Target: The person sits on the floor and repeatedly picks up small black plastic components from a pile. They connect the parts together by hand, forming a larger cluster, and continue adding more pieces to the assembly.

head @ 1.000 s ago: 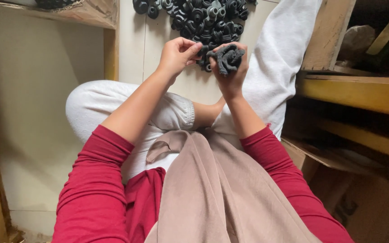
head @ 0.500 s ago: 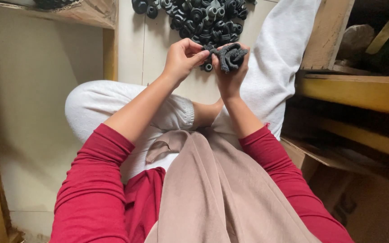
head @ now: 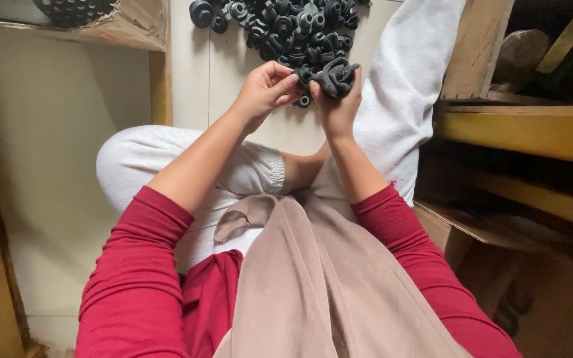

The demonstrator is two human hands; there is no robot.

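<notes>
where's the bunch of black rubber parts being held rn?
Head view, top centre: the bunch of black rubber parts sits in the right hand, with the left hand pinching its left edge, just below the pile of loose black rubber rings on the floor.

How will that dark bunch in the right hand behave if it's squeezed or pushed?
The dark bunch looks soft and crumpled, so it would likely flex rather than hold shape. It overflows the right hand, so bits may slip out. The left hand pinches its edge, which suggests it's light.

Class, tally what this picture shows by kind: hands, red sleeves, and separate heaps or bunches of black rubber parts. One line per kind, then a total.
Bare hands: 2 (left hand, right hand)
Red sleeves: 2
Groups of small black rubber ring-shaped parts: 3 (floor pile, held bunch, cardboard box load)
Total: 7
</notes>
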